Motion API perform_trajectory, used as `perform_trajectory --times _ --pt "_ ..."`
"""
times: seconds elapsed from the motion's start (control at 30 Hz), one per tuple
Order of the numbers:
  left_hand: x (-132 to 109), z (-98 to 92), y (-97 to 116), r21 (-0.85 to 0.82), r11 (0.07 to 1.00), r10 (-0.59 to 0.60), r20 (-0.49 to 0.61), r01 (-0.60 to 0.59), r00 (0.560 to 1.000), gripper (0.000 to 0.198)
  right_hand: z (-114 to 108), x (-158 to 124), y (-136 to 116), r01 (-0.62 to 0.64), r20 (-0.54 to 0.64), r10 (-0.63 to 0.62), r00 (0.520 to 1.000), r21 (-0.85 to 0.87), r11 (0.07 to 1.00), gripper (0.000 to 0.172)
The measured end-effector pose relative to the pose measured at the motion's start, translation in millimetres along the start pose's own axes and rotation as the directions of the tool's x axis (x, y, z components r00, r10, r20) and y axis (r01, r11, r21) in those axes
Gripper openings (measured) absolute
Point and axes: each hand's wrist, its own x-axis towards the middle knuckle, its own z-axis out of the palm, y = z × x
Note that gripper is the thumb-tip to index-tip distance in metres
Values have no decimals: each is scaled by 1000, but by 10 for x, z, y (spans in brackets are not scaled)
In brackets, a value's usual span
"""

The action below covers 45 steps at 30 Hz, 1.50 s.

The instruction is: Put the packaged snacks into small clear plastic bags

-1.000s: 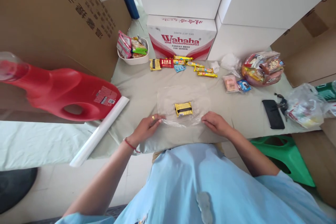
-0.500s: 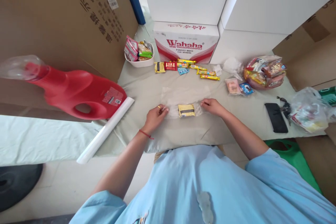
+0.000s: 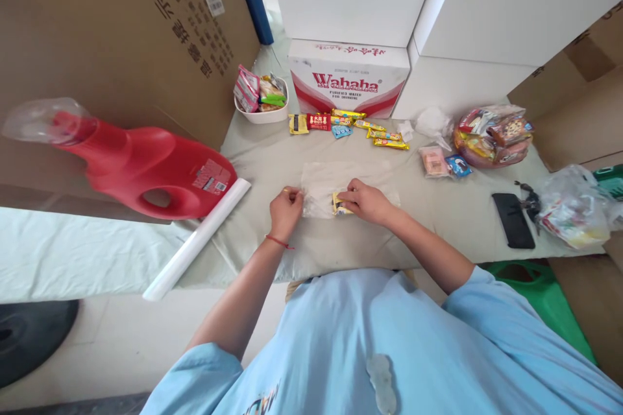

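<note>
A sheet of clear plastic wrap (image 3: 318, 176) lies on the cloth-covered table in front of me. My left hand (image 3: 286, 207) pinches the sheet's left edge between closed fingers. On the film rests a small yellow snack packet (image 3: 335, 204), partly hidden by my right hand (image 3: 366, 201). The fingers of that hand are closed over the packet from its right side. Further left, a white roll of plastic wrap (image 3: 197, 243) lies slanted across the table's front edge.
A red jug (image 3: 156, 172) stands at left. Behind the film are several snack bars (image 3: 387, 135), a white snack bowl (image 3: 263, 115) and a Wahaha box (image 3: 348, 87). To the right lie wrapped snacks (image 3: 435, 162), a snack basket (image 3: 491, 139), a phone (image 3: 513, 220) and a plastic bag (image 3: 569, 204).
My right hand has let go of the film's right edge and moved left onto the yellow snack packet. The film's front edge now lies flatter. My left hand still holds the left edge.
</note>
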Motion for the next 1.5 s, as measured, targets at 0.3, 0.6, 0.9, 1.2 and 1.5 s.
perform_trajectory --times 0.3,0.6,0.9,1.2,1.5 --pt "-594 -10 370 62 716 698 -91 -695 710 29 74 66 69 -10 4 10 1000 77 997 33" --pt "-518 348 536 154 771 568 272 -618 777 43 -235 348 379 -167 -88 173 981 75 983 38" --pt "-546 309 624 217 745 557 320 -631 767 39 -267 761 432 -495 25 502 864 -131 859 33" --pt "-559 290 669 203 736 579 307 -646 756 37 -483 341 -45 -168 6 172 985 -182 969 26" --pt "-366 334 257 -262 867 476 184 -424 860 35 135 -181 -312 -152 137 188 973 -238 959 55"
